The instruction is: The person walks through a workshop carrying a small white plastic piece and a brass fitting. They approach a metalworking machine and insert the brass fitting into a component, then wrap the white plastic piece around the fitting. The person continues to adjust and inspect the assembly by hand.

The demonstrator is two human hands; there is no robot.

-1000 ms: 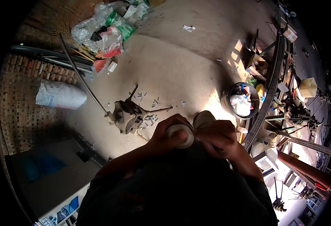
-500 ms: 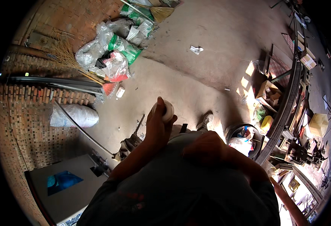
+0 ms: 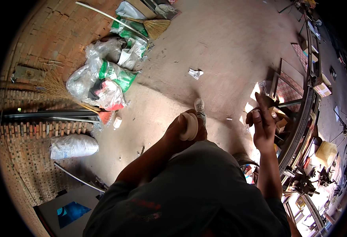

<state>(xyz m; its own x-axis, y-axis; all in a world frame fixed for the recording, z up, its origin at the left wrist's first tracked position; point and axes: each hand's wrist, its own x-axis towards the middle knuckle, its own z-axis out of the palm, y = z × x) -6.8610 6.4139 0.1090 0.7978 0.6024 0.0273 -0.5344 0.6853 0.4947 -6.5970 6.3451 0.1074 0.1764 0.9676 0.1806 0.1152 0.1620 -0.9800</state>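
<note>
Far left: pale stuffed sack (image 3: 74, 146) by the brick wall (image 3: 27, 144); farther off, crumpled plastic bags (image 3: 114, 77). Centre, near: left hand (image 3: 174, 132) with fingers wrapped round a white roll (image 3: 192, 126), held above the floor (image 3: 217, 51) before the torso. Right: right hand (image 3: 264, 126) raised, fingers partly spread, partly curled; cannot tell whether they grip anything. Beyond it, cardboard box (image 3: 282, 125).

The right hand (image 3: 264, 128) has swung out from the torso (image 3: 205, 181)

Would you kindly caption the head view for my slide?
Left hand holding a pale round object, right hand held apart, above a littered floor.
</note>
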